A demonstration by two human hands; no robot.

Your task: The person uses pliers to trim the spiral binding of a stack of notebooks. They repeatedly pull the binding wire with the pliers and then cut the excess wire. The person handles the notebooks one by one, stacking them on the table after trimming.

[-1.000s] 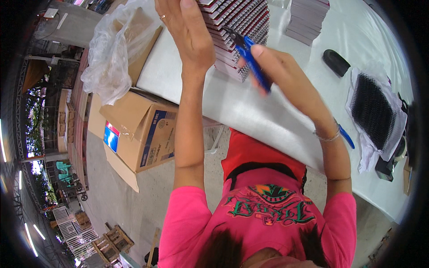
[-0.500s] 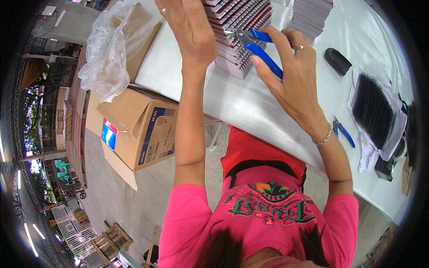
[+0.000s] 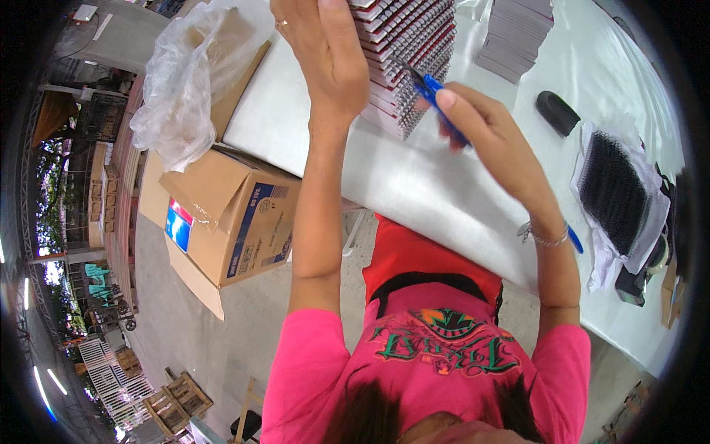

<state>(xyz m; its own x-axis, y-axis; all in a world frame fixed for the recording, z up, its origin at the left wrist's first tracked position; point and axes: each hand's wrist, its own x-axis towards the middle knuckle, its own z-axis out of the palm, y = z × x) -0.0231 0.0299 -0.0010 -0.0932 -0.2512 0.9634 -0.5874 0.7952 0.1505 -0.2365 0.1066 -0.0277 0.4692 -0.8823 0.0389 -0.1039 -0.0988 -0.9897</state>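
Note:
A tall stack of wire-bound notebooks (image 3: pixel 414 44) with red and white edges stands on the table, its metal coils facing right. My left hand (image 3: pixel 325 63), a ring on one finger, lies along the stack's left side. Its fingers stretch upward and the tips pass out of the frame. In my right hand (image 3: pixel 492 137) is a pair of blue-handled wire cutters (image 3: pixel 444 111), with the fingers closed round the handles. The dark jaws point at the coils near the stack's lower part; whether they touch a coil I cannot tell.
Another stack of sheets or booklets (image 3: pixel 518 37) is at the far right. Rightward lie a black curved piece (image 3: pixel 557 112), black coils (image 3: pixel 615 194) on white wrapping and a second blue-handled tool (image 3: pixel 574 240). An opened carton (image 3: pixel 255 222) and clear plastic (image 3: pixel 181 89) are left.
My right hand has turned and tightened round the cutters, bringing the handles together; the jaws have shifted slightly right and down. My left hand appears a little lower and farther right, still beside the stack.

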